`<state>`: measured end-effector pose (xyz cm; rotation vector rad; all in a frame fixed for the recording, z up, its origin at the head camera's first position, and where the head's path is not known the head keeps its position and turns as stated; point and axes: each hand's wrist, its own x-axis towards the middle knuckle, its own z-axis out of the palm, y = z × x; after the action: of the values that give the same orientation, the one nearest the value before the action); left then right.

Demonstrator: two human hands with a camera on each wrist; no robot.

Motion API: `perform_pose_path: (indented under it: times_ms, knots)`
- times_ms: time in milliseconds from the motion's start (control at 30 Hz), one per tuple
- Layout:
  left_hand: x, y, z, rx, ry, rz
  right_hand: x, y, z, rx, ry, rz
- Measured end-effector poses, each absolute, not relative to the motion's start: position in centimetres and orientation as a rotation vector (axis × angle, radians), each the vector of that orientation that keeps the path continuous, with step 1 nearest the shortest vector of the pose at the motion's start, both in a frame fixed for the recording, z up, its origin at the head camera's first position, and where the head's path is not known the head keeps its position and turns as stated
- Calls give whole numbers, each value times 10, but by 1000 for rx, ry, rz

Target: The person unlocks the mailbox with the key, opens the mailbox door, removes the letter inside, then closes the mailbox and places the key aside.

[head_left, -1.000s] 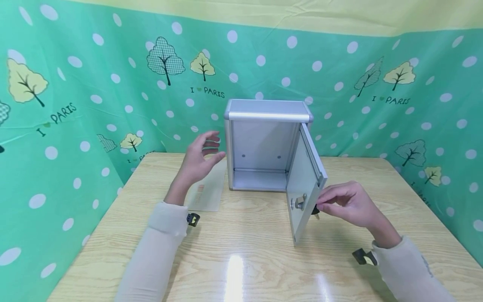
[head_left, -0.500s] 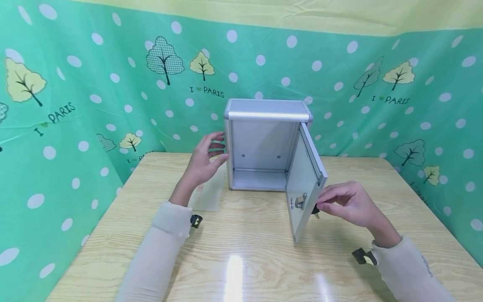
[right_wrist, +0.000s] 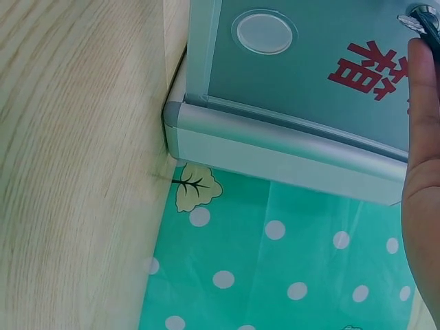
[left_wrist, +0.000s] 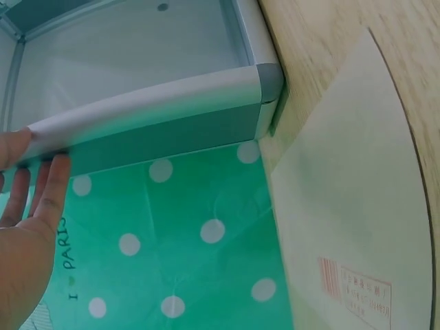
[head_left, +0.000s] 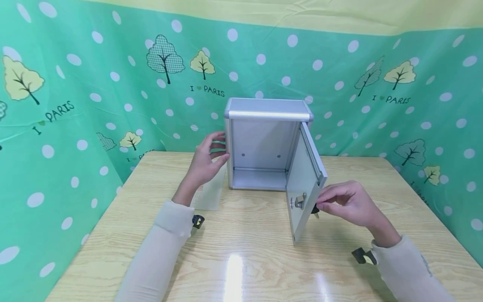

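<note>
A silver metal box (head_left: pixel 264 108) stands on the table, its hinged door (head_left: pixel 306 167) swung out to the right. My left hand (head_left: pixel 206 161) touches the box's left side, thumb at the front edge and fingers along the outer wall (left_wrist: pixel 172 130). At the door's outer face, my right hand (head_left: pixel 345 203) pinches the black head of a key (head_left: pixel 315 209) at the lock. In the right wrist view, a second, silver key (right_wrist: pixel 411 24) hangs there. The lock's metal cam (head_left: pixel 299 202) shows on the door's inner face. Red characters (right_wrist: pixel 364 72) mark the outer face.
A beige paper sheet or envelope (head_left: pixel 211 195) with red print lies on the wooden table (head_left: pixel 256 235), left of the box and partly under my left forearm. A green dotted curtain (head_left: pixel 260 75) hangs behind and along both sides.
My left hand has moved right, from just beside the box to touching its left side. My right hand, the key and the door have stayed where they were.
</note>
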<state>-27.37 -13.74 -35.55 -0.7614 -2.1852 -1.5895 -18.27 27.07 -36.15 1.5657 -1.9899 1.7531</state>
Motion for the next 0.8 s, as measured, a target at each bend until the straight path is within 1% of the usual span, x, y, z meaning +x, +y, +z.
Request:
perform_pose_path:
  times_ms: [133,367,800]
  knots:
    - [-270,-134,-352,-740,-2187,-1603,-183,271,-362,1570,-1990,1754]
    - [-253,-129,-337,-741,-2198,-1590,-182,269,-363,1546,-2006,1746]
    - [-250,-128,-334,-738,-2199,-1591,-181,265,-364,1502,-2030,1739]
